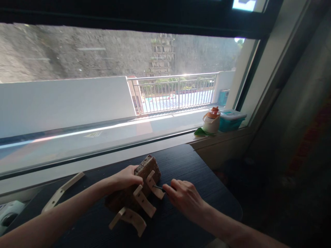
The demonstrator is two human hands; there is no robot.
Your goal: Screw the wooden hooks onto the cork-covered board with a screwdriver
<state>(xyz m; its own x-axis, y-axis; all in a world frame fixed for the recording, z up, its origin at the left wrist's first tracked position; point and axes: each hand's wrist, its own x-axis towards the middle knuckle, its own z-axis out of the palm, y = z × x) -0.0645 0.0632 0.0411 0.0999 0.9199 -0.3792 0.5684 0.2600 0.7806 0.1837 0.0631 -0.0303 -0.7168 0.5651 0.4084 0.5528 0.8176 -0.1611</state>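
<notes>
A rough brown wooden block (pixel 157 170) is tilted up above the dark table. My left hand (pixel 129 177) is closed on its far upper edge, thumb on the near face. Three pale bent wooden hooks sit in a row along the block: a far one (pixel 153 182), a middle one (pixel 144 203) and a near one (pixel 133 218). Dark holes show in them. My right hand (pixel 183 198) is closed round a screwdriver (pixel 158 187), whose thin shaft points left and meets the far hook at one of its holes. Most of the handle is hidden in my fingers.
Another pale bent wooden piece (pixel 62 191) lies on the dark table (pixel 178 160), left of my left forearm. Beyond the table runs a window sill with a white pot (pixel 210 124), a green leaf-shaped item (pixel 203 132) and a teal lidded box (pixel 231 122).
</notes>
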